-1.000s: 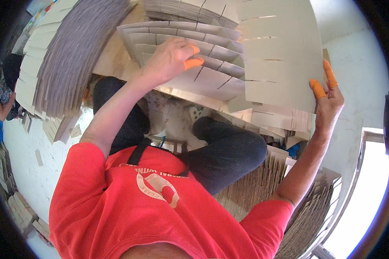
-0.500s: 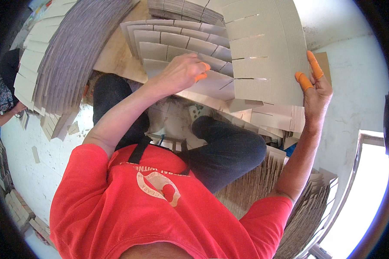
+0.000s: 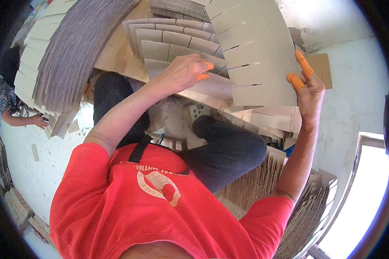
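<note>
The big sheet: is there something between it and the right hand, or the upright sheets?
Nothing visible: the right hand holds the big sheet by its right edge, and the sheet overlaps the right ends of the upright sheets in view. The left hand is just left of it.

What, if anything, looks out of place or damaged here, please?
A small scrap lies on the pale floor at the left, away from the large stack, so it looks misplaced. The wall at upper right has a dark, worn-looking patch. The slotted sheet in the right hand shows no clear damage.
</note>
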{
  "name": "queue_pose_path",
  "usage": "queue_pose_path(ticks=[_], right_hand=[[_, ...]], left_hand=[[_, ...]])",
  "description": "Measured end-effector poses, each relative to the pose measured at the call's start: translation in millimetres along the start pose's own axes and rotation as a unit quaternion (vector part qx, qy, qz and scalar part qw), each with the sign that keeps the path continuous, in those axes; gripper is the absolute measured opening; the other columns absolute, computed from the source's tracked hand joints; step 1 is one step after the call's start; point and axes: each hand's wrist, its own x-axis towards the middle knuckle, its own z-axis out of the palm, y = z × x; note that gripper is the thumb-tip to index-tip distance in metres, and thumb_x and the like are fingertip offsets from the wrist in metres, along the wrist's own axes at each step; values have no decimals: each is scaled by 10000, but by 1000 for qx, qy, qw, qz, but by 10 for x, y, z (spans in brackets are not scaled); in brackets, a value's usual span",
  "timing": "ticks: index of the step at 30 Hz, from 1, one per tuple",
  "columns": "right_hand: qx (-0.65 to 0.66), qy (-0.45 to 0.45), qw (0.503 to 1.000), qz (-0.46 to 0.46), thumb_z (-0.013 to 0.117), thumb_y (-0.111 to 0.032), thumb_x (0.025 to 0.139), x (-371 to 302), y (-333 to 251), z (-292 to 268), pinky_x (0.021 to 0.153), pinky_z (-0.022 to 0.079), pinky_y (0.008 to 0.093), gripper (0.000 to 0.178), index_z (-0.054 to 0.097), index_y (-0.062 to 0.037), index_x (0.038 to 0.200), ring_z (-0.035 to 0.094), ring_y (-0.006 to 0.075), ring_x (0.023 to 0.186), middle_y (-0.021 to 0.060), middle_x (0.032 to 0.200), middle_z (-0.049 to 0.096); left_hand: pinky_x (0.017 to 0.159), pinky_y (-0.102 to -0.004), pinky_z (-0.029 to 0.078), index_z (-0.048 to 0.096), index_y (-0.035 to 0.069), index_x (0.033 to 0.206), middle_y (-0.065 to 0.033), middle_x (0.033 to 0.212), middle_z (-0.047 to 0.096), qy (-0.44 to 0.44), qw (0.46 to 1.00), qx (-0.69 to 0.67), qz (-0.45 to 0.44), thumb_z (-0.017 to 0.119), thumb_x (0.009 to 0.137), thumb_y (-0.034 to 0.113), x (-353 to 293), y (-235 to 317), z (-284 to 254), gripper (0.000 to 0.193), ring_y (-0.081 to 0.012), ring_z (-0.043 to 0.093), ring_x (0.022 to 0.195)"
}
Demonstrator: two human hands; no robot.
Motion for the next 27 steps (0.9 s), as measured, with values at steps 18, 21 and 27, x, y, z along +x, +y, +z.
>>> queue_pose_path(ticks=[18,21,27], right_hand=[[-11,25,999,-28,679,61,751,56,-18,62,724,456,193,575,576,-136,1281,502,39,733,-51,879,625],[-55,12,998,10,686,55,750,55,-13,40,768,484,226,577,576,-146,1280,548,50,794,13,1008,664],[-11,-32,999,-6,693,43,754,-3,-45,246,767,488,225,585,573,-171,1285,541,46,785,0,1027,678]], left_hand=[[637,-374,499,678,49,911,-91,739,639,3,1000,11,-6,707,758,170,58,-33,-11,197,-262,588,744],[679,-381,502,677,52,921,-97,768,645,87,994,70,11,700,769,176,163,-54,-95,198,-270,594,768],[700,-436,493,635,32,831,-135,765,633,8,991,132,-22,683,768,135,209,-359,-60,130,-327,601,800]])
